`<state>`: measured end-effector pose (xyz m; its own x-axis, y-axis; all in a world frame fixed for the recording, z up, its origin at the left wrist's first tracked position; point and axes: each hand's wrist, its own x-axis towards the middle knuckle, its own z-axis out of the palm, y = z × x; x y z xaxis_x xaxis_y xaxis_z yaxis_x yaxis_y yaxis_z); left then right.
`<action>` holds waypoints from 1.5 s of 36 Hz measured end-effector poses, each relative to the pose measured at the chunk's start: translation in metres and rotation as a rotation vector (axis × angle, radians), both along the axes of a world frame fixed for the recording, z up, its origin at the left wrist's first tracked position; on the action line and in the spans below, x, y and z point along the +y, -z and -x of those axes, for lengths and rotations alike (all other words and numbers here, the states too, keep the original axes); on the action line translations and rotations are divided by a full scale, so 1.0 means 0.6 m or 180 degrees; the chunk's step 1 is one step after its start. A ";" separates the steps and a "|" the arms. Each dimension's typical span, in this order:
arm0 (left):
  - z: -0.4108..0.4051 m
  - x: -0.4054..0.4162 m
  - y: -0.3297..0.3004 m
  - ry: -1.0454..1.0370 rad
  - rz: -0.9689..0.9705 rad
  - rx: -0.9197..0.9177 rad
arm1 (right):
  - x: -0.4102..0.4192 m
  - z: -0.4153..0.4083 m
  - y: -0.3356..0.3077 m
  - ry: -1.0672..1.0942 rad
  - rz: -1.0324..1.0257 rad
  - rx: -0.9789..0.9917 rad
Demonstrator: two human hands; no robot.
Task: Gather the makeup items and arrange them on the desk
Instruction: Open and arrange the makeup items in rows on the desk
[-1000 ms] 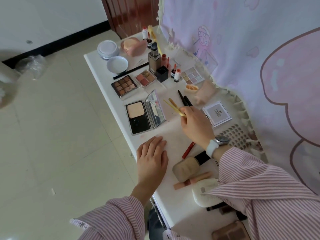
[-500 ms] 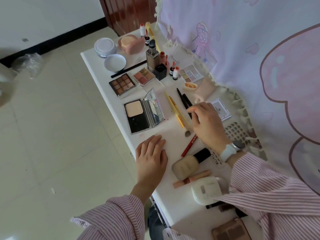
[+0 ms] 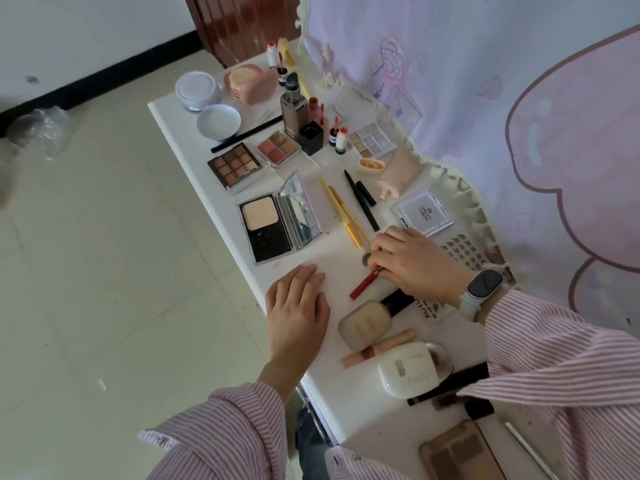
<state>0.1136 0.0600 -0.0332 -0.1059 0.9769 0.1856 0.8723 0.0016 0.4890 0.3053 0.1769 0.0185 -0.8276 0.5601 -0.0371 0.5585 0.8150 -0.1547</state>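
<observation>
Many makeup items lie on the white desk [image 3: 180, 140]. My right hand [image 3: 412, 261] pinches the upper end of a red pencil [image 3: 363, 284] that lies on the desk. Two yellow brushes [image 3: 341, 209] rest side by side just beyond that hand, with black pencils [image 3: 362, 199] to their right. My left hand [image 3: 298, 303] lies flat and open on the desk near its front edge. An open powder compact [image 3: 277, 220] with a mirror sits beyond my left hand. A beige foundation bottle [image 3: 367, 323] with a black cap lies below the red pencil.
Further back stand a brown eyeshadow palette [image 3: 235, 164], a small blush palette [image 3: 277, 148], a tall foundation bottle [image 3: 294, 109], a pastel palette [image 3: 372, 140] and round white jars [image 3: 199, 91]. A white compact [image 3: 408, 372] and pink tube [image 3: 377, 348] lie near me. A pink curtain [image 3: 519, 98] hangs along the right.
My right hand laid the yellow brushes down on the desk, then moved toward me and took hold of the red pencil. My left hand stayed flat.
</observation>
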 end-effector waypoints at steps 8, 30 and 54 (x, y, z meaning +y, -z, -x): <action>0.003 0.000 -0.009 -0.0073 0.0123 -0.0472 | -0.018 0.002 -0.025 0.0201 -0.0079 0.0425; 0.044 -0.026 -0.079 0.0429 0.0289 -0.0044 | -0.109 0.054 -0.030 0.0884 0.0893 0.1230; 0.052 -0.030 -0.069 -0.0620 0.1243 -0.1359 | -0.079 0.012 -0.014 0.1958 0.0076 0.0929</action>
<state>0.0824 0.0417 0.0082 -0.2755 0.9194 -0.2807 0.5648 0.3911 0.7267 0.2979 0.1296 0.0267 -0.3367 0.9338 0.1211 0.8519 0.3569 -0.3833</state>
